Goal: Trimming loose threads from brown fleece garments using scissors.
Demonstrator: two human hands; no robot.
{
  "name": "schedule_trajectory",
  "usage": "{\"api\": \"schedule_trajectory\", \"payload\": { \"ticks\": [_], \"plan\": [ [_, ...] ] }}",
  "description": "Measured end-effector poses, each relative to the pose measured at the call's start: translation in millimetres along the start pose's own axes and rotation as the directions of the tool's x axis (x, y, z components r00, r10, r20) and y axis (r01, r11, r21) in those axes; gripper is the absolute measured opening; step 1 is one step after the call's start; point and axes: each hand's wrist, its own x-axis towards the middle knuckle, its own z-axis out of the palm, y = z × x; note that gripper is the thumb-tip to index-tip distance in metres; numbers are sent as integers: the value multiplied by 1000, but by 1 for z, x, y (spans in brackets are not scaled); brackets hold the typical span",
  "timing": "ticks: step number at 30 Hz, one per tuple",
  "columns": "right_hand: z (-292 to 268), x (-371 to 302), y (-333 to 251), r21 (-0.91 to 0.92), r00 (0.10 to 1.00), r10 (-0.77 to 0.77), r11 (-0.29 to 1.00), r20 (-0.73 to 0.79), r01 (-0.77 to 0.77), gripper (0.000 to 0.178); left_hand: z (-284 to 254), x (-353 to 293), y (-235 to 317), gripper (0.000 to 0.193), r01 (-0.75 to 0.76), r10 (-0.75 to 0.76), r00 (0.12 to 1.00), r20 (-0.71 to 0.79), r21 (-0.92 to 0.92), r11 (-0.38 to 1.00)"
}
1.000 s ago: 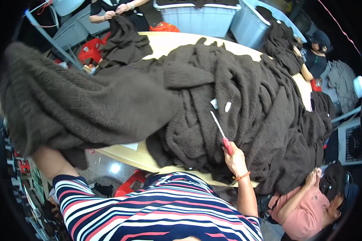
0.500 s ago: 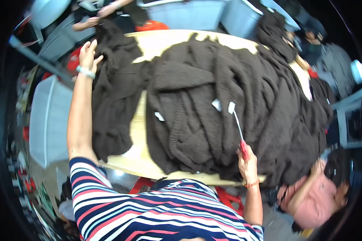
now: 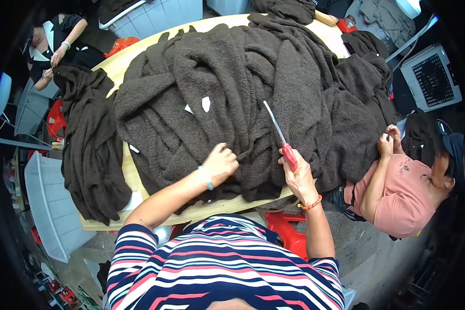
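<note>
A heap of dark brown fleece garments (image 3: 305, 88) covers most of the pale yellow table, with small white labels (image 3: 206, 104) showing on it. Low over the heap's near middle is my left hand (image 3: 219, 164), its fingers curled down onto the fleece; the fingertips are partly hidden. To its right, my right hand (image 3: 299, 178) grips a red-handled tool (image 3: 289, 157) with a long thin metal shaft. The shaft points up and away to the left, above the cloth. A separate brown fleece garment (image 3: 90, 144) hangs along the table's left side.
A co-worker at the far left (image 3: 62, 44) handles the end of the left garment. Another person in pink (image 3: 405, 194) sits at the right edge. Pale plastic bins (image 3: 54, 206) stand around the yellow table (image 3: 95, 223). A red stool (image 3: 292, 235) is beside me.
My left hand has come from the left garment back to the middle heap. My right hand and its tool have shifted slightly left, and the view has turned toward the right.
</note>
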Motion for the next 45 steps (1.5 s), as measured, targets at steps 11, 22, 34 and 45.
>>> {"api": "schedule_trajectory", "payload": {
  "ticks": [11, 22, 34, 45],
  "plan": [
    [-31, -2, 33, 49, 989, -60, 997, 133, 54, 19, -110, -196, -72, 18, 671, -599, 108, -794, -386, 632],
    [-36, 3, 29, -25, 966, -58, 997, 251, 66, 26, -19, -178, -107, 72, 524, -868, -404, -288, -851, 38],
    [-28, 13, -1, -112, 956, -11, 993, 293, 46, 25, -114, -132, -42, 41, 414, -633, 509, -583, -479, 774],
    [12, 27, -33, -150, 942, -58, 982, 331, 113, 26, -88, 3, -87, 50, 600, -554, 621, -555, -118, 791]
  ]
}}
